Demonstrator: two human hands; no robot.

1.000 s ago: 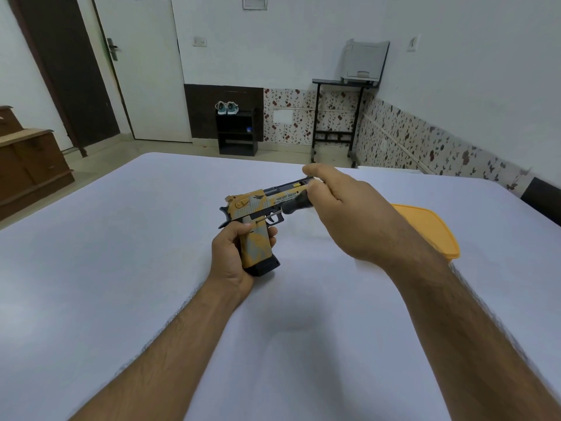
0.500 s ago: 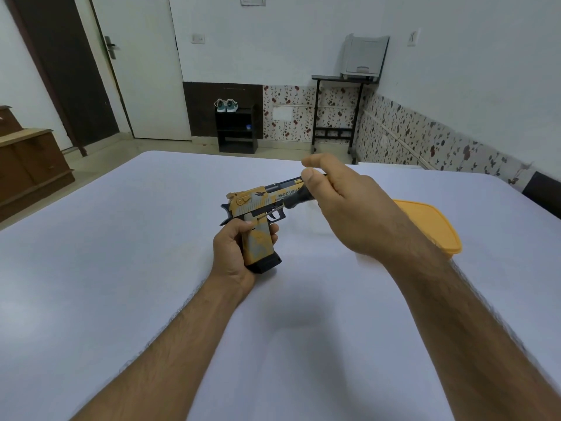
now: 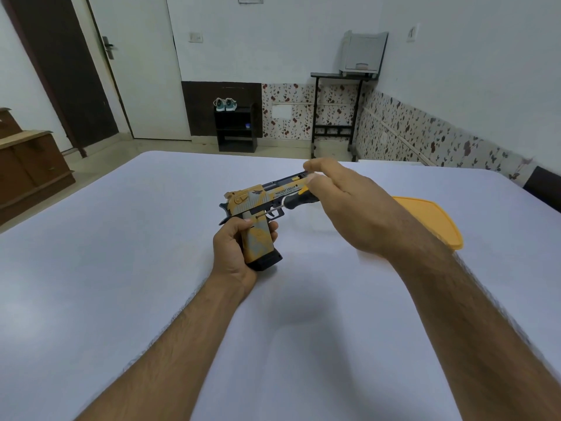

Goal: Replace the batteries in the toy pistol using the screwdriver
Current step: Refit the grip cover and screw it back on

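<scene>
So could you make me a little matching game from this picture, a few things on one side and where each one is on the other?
Things:
1. toy pistol
2. screwdriver
3. orange lid
4. pair of shoes

Places:
A. flat on the white table, partly behind the right forearm
B. on the black shelf by the far wall
C. gripped in the left hand
D. held in the right hand

Pairs: 1-C, 2-D, 3-A, 4-B

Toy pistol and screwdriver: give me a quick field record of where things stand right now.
toy pistol: held above the table, barrel pointing away to the right
left hand: grips the pistol's handle
screwdriver: tip at the pistol's side, just above the grip
right hand: holds the screwdriver's handle
orange lid: flat on the table, behind the right forearm
batteries: none visible
</scene>
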